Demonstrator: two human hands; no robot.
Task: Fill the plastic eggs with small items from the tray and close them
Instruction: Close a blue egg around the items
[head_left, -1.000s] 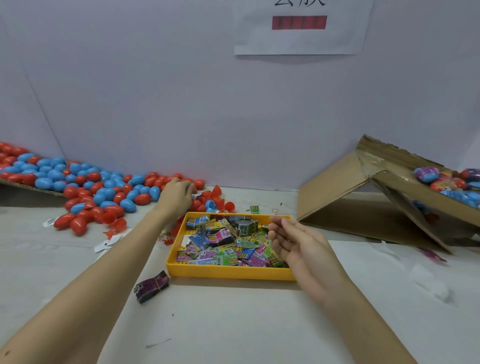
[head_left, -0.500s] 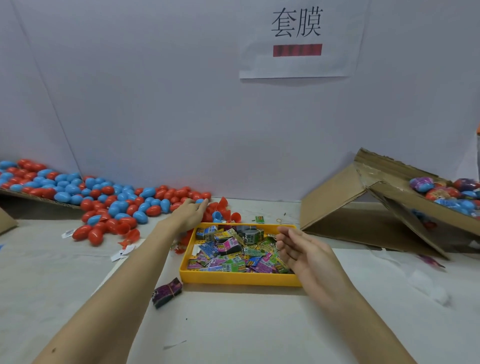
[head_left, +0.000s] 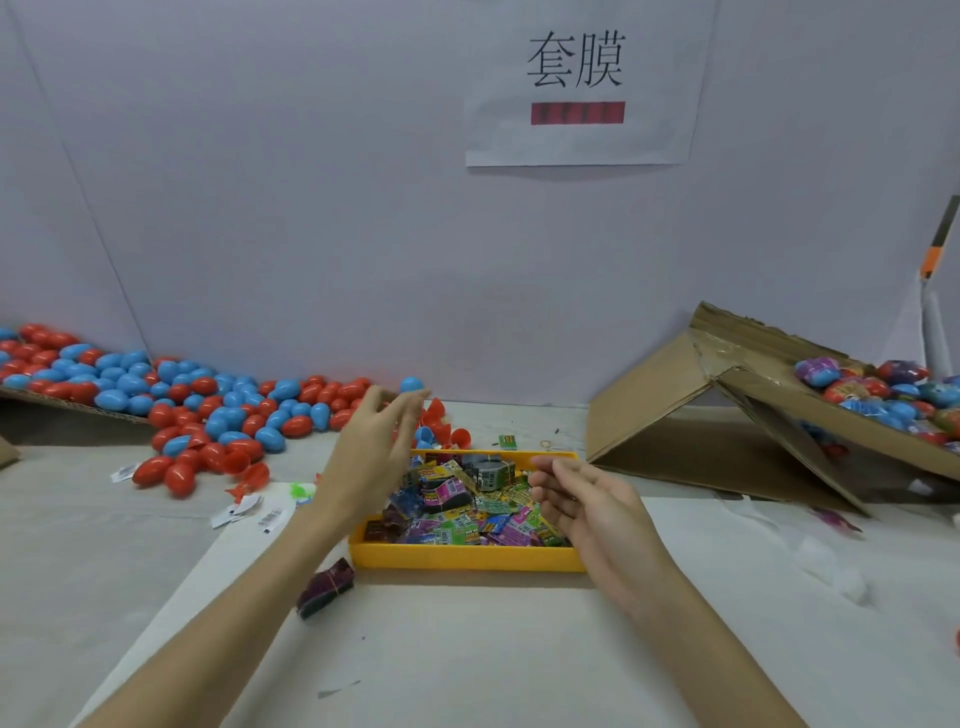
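Now your left hand (head_left: 376, 447) hangs loose-fingered and empty beside the eggs (head_left: 228, 410) — right hand (head_left: 587, 509) cupped, empty, probably ready to receive one.

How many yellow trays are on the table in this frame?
1. The yellow tray sits mid-table, holding small packets, between the left hand and right hand.

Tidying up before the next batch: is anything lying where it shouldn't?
Yes. A small dark banded bundle lies on the table outside the yellow tray, near its front left corner. Loose paper labels and broken red egg pieces are scattered left of the tray.
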